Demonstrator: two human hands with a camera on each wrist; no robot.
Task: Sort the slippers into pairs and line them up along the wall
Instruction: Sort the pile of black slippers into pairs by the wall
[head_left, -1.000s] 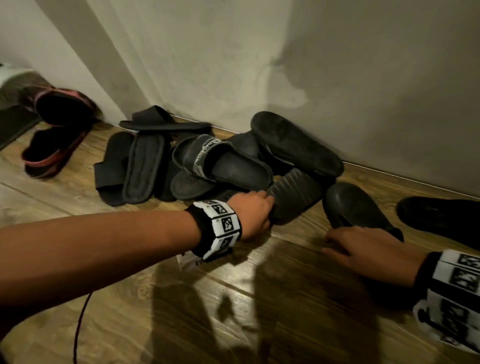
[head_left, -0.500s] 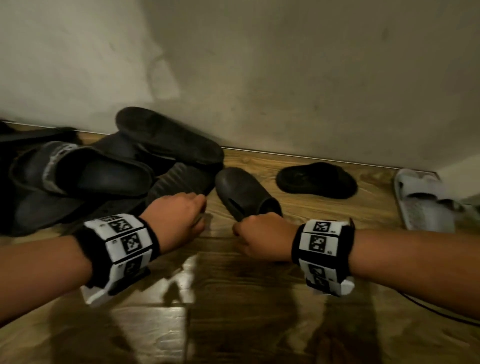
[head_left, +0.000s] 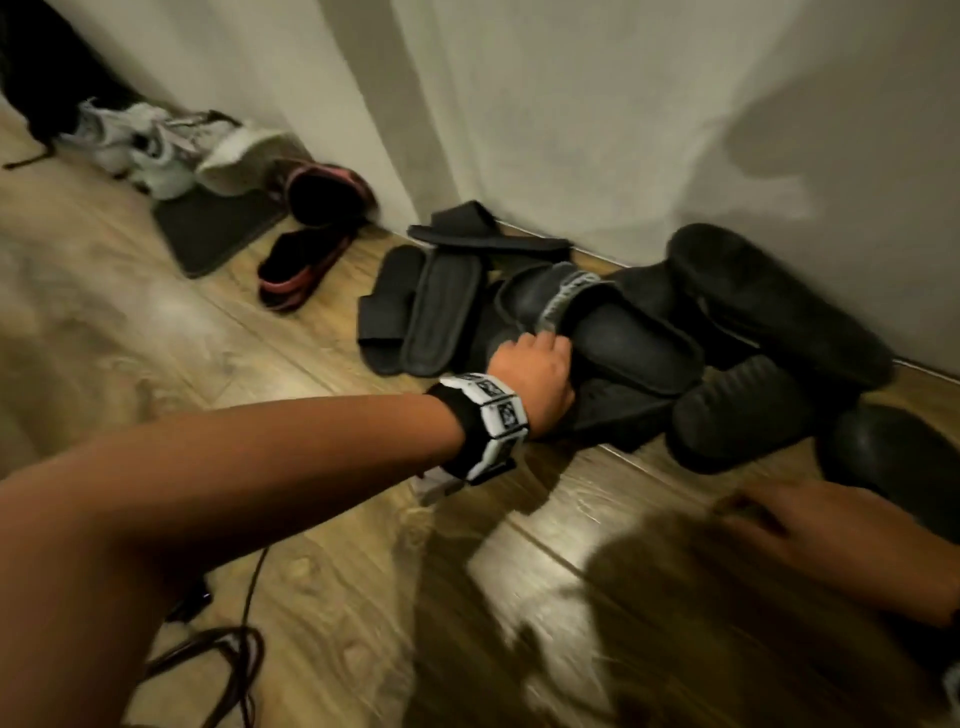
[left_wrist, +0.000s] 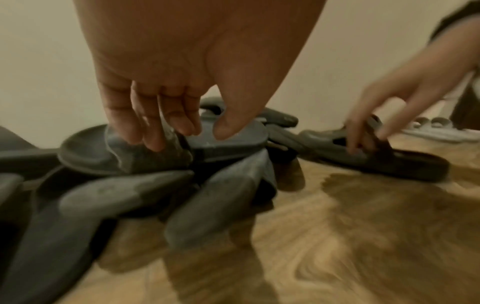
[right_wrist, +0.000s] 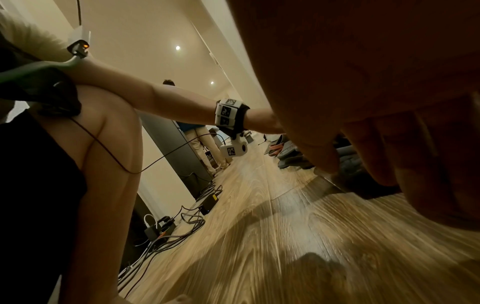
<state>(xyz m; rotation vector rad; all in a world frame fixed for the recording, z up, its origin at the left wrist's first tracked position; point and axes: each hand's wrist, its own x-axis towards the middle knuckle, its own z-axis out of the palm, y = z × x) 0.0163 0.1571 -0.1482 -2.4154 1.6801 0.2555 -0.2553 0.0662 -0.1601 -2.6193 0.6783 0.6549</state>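
Note:
A heap of black slippers (head_left: 649, 353) lies on the wood floor against the wall. My left hand (head_left: 545, 345) reaches into it. In the left wrist view the left hand (left_wrist: 192, 133) pinches the strap of a black slide (left_wrist: 155, 158), with the fingers (left_wrist: 153, 135) on the strap and the thumb on the footbed. The slide's strap (head_left: 563, 301) bears grey lettering. My right hand (head_left: 753, 512), blurred, is at the lower right beside a black clog (head_left: 893, 457). Seen from the left wrist, the right hand (left_wrist: 363, 144) hooks its fingers into the clog (left_wrist: 389, 164).
Red-and-black sandals (head_left: 306, 270), white sneakers (head_left: 156, 150) and a dark mat (head_left: 218, 228) lie further left along the wall. Cables (head_left: 223, 660) trail on the floor near me. Pale slippers (left_wrist: 428, 131) sit beyond the clog. Another person (right_wrist: 205, 148) stands down the hallway.
My head has swung back to the left. My left hand has moved from the ribbed sole up to the slide's strap. My right hand stays at the clog.

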